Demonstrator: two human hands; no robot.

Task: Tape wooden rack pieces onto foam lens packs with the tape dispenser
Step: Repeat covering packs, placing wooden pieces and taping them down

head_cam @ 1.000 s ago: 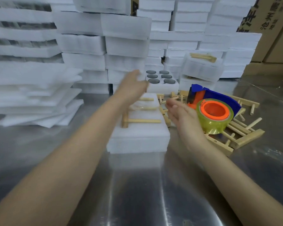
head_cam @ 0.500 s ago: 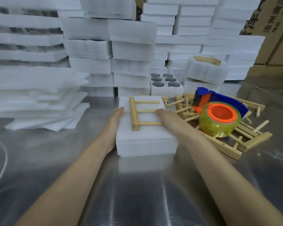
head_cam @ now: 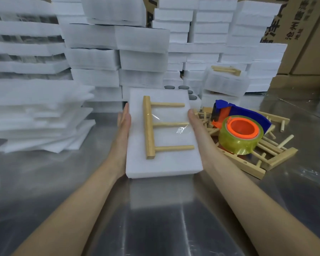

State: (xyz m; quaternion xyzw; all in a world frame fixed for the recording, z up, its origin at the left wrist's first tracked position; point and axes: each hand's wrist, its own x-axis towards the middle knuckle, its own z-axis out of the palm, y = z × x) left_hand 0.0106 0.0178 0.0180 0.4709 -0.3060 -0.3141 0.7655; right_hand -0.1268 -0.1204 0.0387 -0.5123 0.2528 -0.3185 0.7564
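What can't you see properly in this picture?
Head view:
Bottom of the foam pack: hidden by the pack itself.
Tape dispenser: partly behind its tape roll.
Holed foam block: mostly behind the pack.
Cardboard box writing: cut off by the top edge.

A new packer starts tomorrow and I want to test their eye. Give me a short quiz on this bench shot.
1. True or false: the tape dispenser lies on the loose rack pieces, right of the foam pack.
2. How many pegs has the wooden rack piece lying on that pack?
3. The left hand and right hand: A) press flat against the pack's sides; B) rest on its top; C) grip the dispenser.
Key: 1 true; 2 three; 3 A.
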